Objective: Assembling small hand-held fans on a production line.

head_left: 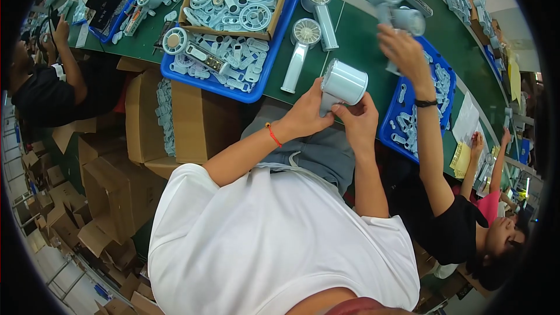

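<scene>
I hold a pale blue handheld fan (pixel 345 83) above the near table edge, its thick round head raised and its short handle pointing down toward me. My left hand (pixel 307 108) is closed around the handle side, with a red cord on the wrist. Closed at the lower part of the same fan, my right hand (pixel 359 121) has its thumb against the handle. The fingers behind the fan are partly hidden. Just beyond, a handheld fan (pixel 300 52) with an open finned head lies on the green table, beside another such fan (pixel 321 17).
A blue tray (pixel 256 90) of small pale parts bears a cardboard box (pixel 188 17) of rings and covers. Another blue tray (pixel 388 140) stands at right. A co-worker's hand (pixel 402 52) reaches over the table by blurred fans (pixel 388 9). An open carton (pixel 143 116) stands at left.
</scene>
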Tool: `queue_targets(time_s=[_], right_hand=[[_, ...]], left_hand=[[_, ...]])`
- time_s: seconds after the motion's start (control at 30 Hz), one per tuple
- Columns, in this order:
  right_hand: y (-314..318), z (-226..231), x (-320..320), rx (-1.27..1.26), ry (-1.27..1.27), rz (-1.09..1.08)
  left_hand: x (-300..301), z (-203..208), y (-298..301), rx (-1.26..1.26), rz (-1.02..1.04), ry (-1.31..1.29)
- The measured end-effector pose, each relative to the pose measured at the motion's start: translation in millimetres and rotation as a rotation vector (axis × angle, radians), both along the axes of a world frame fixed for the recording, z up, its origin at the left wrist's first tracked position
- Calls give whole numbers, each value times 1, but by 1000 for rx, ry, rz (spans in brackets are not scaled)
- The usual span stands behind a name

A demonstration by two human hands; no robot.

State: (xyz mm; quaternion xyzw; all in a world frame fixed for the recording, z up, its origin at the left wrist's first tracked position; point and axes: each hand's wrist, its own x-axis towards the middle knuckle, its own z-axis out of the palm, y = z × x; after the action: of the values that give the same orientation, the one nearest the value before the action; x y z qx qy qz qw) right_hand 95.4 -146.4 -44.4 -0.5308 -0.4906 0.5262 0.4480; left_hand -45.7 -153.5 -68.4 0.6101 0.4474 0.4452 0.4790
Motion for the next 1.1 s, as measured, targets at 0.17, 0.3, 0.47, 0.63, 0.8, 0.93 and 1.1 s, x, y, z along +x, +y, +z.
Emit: queue_targets(time_s=[0.17, 0.3, 0.47, 0.63, 0.8, 0.93, 1.1], right_hand=[[2, -5, -1, -16, 3, 96], [5, -9, -6, -15, -17, 86], [19, -4, -6, 94, -66, 51], [25, -8, 3, -4, 29, 219], [22, -18, 4, -11, -219, 246], [17, -22, 7, 136, -132, 247], [11, -14, 1, 88, -85, 159]], left_hand=[[-3, 0, 1, -33, 2, -17], [-1, -5, 10, -90, 64, -126], [-6, -14, 12, -46, 55, -85], [-10, -13, 13, -33, 21, -59], [-10, -18, 15, -17, -23, -129], [-8, -13, 13, -90, -8, -93], [-10, -13, 14, -58, -3, -77]])
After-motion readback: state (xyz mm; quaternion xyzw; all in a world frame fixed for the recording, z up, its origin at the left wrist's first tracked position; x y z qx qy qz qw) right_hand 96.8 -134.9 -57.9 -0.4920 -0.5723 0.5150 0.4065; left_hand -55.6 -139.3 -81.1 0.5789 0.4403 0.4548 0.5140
